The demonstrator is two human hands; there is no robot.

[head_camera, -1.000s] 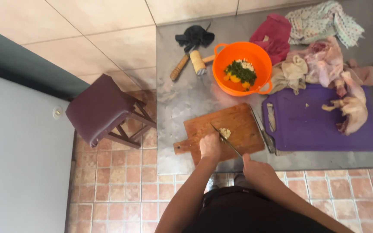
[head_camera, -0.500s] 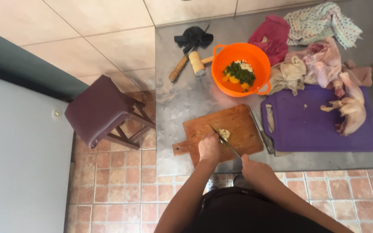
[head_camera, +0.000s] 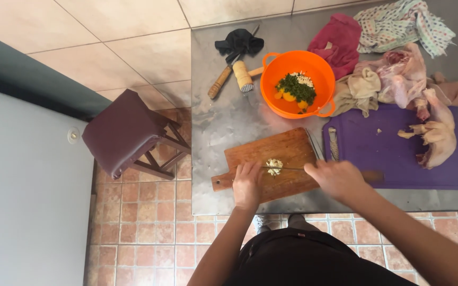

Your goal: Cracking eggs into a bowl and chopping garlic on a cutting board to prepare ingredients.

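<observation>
Seen from the head camera, a grey metal worktop stands against a pale tiled wall, with a terracotta tiled floor below and a dark purple stool just to its left.

Near the front edge lies a wooden cutting board with its handle pointing left. A small heap of pale chopped garlic sits on it. The left hand rests on the board just left of the heap, fingers pressed flat and grasping nothing. The right hand is clenched around the handle of a knife, whose thin blade lies across the board and over the garlic.

Behind the board stands an orange bowl holding chopped green herbs, yellow pieces and something white. Left of the bowl lie a wooden mallet and a black cloth. To the right is a purple cutting board bearing raw chicken, with a second knife at its left end. A pink cloth and a patterned cloth lie at the back, more raw poultry beside them.
</observation>
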